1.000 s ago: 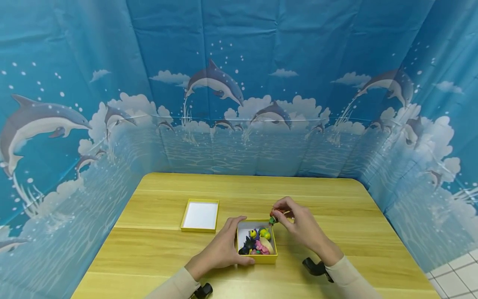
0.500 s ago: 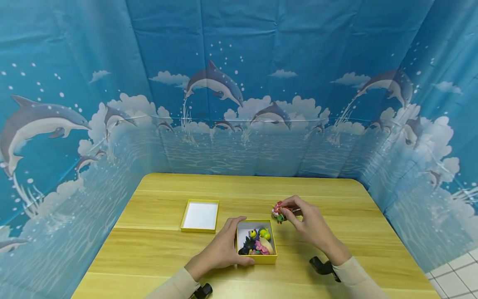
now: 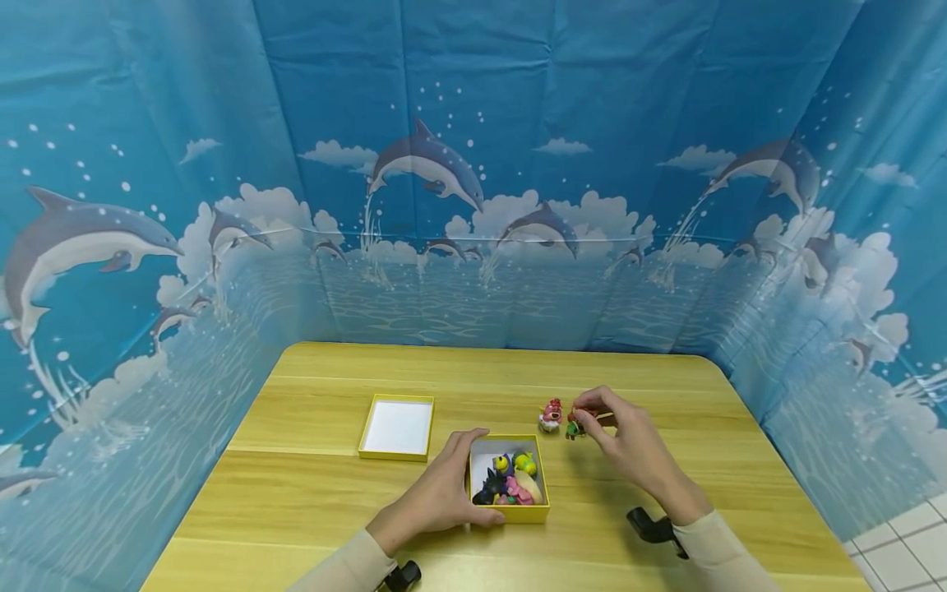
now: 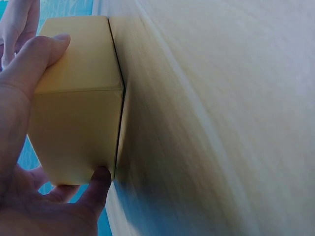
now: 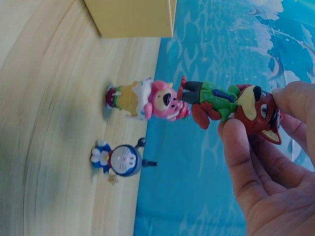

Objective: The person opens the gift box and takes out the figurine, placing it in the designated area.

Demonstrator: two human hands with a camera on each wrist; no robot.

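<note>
My left hand (image 3: 441,487) grips the left side of a yellow box (image 3: 527,515), thumb at the near side and fingers at the far side. The same box (image 4: 78,132) stands on the table in the left wrist view. Several small figurines (image 3: 520,485), black, pink, yellow and green, lie heaped inside it. Right of the box, my right hand (image 3: 629,444) pinches a fox figurine (image 5: 216,101) in a green shirt by its head, above the table. A pink bear figurine (image 3: 551,416) stands beside it. A blue cat figurine (image 5: 118,158) stands near the bear.
A shallow yellow lid (image 3: 397,426) with a white inside lies on the wooden table (image 3: 296,501), left of the box. A blue dolphin-printed curtain (image 3: 473,296) surrounds the table's back and sides.
My right hand has moved right with the fox figurine, from beside the box's far right corner to past the pink bear, which now shows fully. The left hand and box stay put.
</note>
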